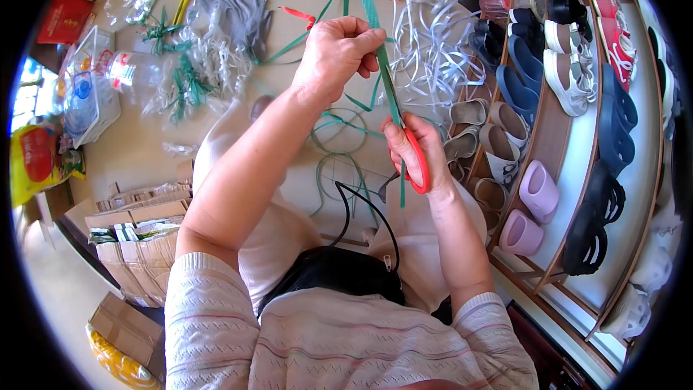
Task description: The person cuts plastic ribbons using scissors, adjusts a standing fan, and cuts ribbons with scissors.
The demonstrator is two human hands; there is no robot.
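Note:
My left hand [339, 54] is closed, pinching a long flat green plastic strap [367, 2] between thumb and fingers. The strap rises past the top of the view and runs down from the pinch toward my other hand. My right hand [422, 150] is wrapped around scissors with red handles [417, 164]. Their blades point up along the strap, and I cannot tell whether they have cut into it. A short strap end hangs below my right hand. More green strapping [339, 173] lies in loops on the floor between my legs.
A shoe rack [552, 130] with several pairs of shoes stands close on the right. A heap of white strips [433, 44] lies ahead. On the left are a grey cloth [234, 0], bundled plastic strands [209, 65], a white basket [101, 94] and a cardboard box [137, 260].

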